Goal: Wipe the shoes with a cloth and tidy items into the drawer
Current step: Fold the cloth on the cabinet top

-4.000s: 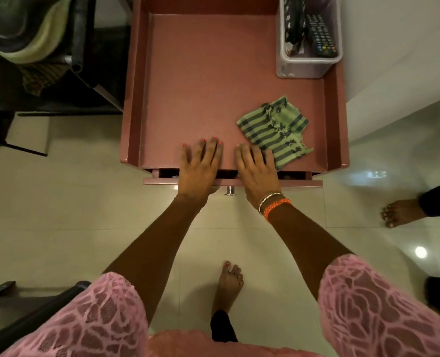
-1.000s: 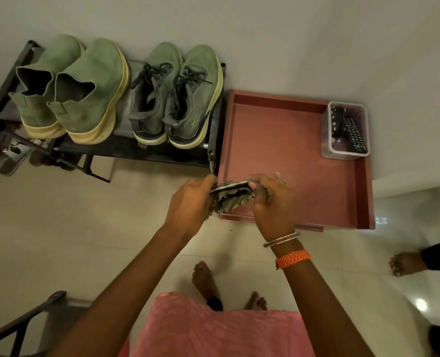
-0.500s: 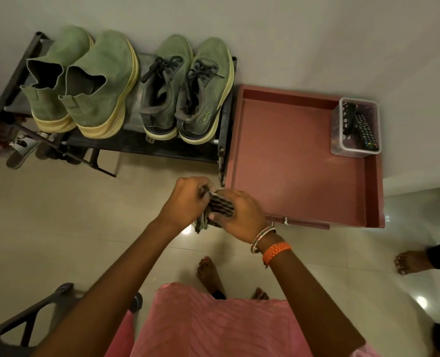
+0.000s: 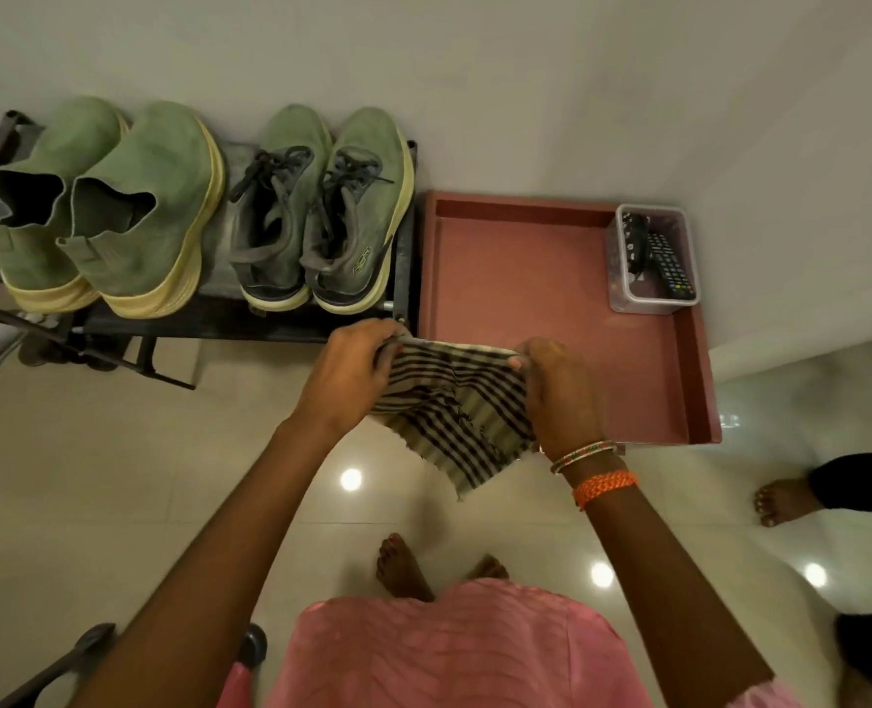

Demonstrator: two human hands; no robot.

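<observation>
Between both hands (image 4: 352, 380), soft striped cloth (image 4: 454, 416)

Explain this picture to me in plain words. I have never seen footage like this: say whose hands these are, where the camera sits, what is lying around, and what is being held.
No machine here: a person wears one camera on the head, and it looks down at their own arms and bare feet. The left hand and the right hand each pinch a top corner of a striped cloth, holding it spread open above the tiled floor. Beyond the hands, against the wall, a dark shoe rack carries two pairs of green shoes: high slip-on boots and laced sneakers. To the right of the rack stands a pink table with a raised rim. In its far right corner sits a clear plastic box with remote controls in it. At the right edge, another person's foot shows.
</observation>
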